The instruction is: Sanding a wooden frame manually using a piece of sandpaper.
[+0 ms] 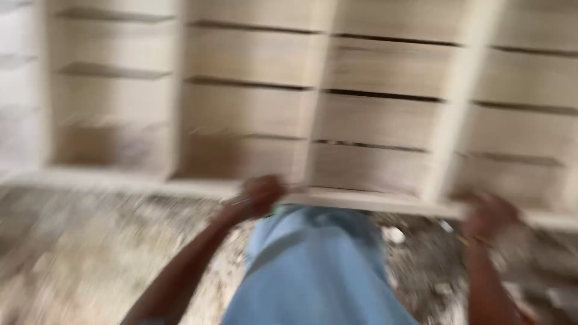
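While the view was badly blurred, a big pale wooden shelf unit (337, 114) lay flat over rough, rubble-strewn ground (78, 259), its compartments open upward and its near edge running just ahead of the person's body. Open ground stretched to the left. The left hand (260, 195) and right hand (489, 215) both gripped that near edge, fingers seemingly curled around it, though blur hid the exact grip.

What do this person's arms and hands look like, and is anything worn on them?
Both forearms are bare, with no sleeves in view and no gloves on the left hand or the right hand. The picture is heavily blurred; something thin like a band may sit at each wrist, but I cannot tell. A light blue garment covers the body.
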